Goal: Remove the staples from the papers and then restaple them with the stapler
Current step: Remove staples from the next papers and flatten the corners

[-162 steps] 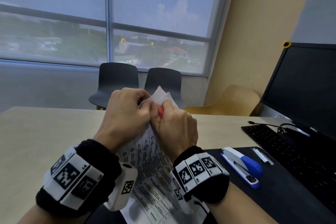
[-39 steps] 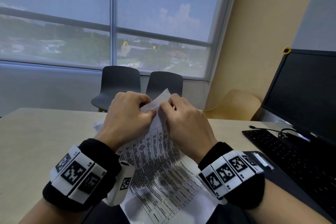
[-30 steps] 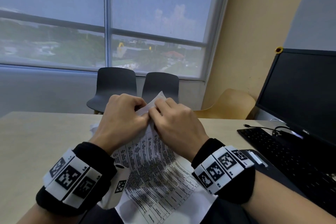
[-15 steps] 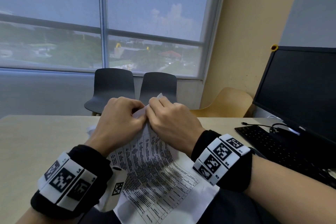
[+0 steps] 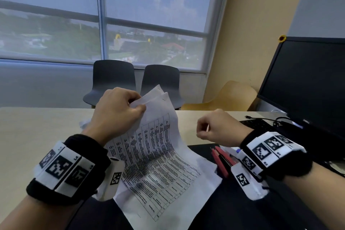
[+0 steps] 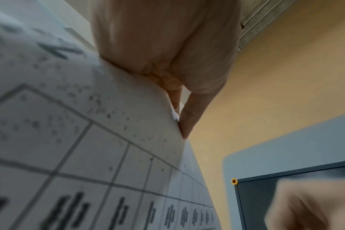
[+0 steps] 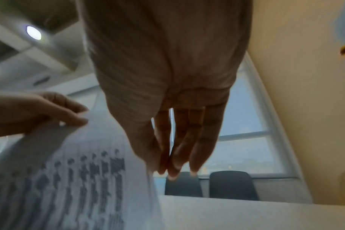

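Observation:
A sheaf of printed papers (image 5: 155, 155) with a table of text stands up from the desk, its lower edge on the black mat. My left hand (image 5: 137, 105) pinches the top corner between thumb and fingers, and the sheets there fan apart. The left wrist view shows that pinch (image 6: 179, 118) on the paper (image 6: 69, 140). My right hand (image 5: 202, 132) hovers to the right of the papers, fingers curled and thumb against fingertips (image 7: 174, 172); I see nothing between them. A red staple remover (image 5: 221, 158) lies on the mat below it. The stapler (image 5: 235, 150) is mostly hidden behind my right wrist.
A dark monitor (image 5: 308, 84) and a keyboard (image 5: 259, 125) with cables fill the right side. The black mat (image 5: 233, 201) covers the near desk. Two dark chairs (image 5: 112, 82) stand beyond the pale table (image 5: 37, 127). A white scrap (image 5: 84, 125) lies behind my left hand.
My right hand has let go of the papers' top corner and pulled away to the right. The left hand keeps its pinch; the corner sheets now fan apart. The red remover lies on the mat.

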`<state>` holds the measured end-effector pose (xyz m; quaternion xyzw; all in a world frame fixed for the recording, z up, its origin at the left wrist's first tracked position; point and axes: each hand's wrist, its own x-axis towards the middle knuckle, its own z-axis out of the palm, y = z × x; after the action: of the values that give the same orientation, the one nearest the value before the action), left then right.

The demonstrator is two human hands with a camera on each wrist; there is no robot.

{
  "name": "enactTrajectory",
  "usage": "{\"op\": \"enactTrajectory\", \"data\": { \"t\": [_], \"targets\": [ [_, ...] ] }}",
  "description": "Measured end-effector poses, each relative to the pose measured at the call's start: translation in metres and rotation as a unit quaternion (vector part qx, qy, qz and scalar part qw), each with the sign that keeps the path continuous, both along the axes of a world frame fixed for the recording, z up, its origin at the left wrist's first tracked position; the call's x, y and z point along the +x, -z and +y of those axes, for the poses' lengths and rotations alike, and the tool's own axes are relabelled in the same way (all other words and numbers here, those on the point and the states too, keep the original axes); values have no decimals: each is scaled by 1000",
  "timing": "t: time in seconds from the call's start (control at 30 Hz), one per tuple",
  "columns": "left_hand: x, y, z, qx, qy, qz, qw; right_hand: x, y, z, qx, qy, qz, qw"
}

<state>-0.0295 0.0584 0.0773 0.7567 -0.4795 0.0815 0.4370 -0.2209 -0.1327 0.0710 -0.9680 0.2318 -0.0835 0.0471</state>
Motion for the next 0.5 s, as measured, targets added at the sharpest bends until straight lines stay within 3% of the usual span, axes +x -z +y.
{"op": "enactTrajectory", "data": {
  "t": [0.1,0.2,0.37,0.5],
  "targets": [
    [-3,0,1,10,-4,3,1000,-18,15,-12,1,36,139,990],
    [-5,-1,1,17,-6,16,1000,-25,27,-16,-23,51,188,981],
    [-8,-2,1,22,0,19,1000,-24,25,-23,-51,58,138,987],
    [-3,-1,-1,17,14,19,1000,-12,18,-18,-9,16,-4,1000]
  ]
}}
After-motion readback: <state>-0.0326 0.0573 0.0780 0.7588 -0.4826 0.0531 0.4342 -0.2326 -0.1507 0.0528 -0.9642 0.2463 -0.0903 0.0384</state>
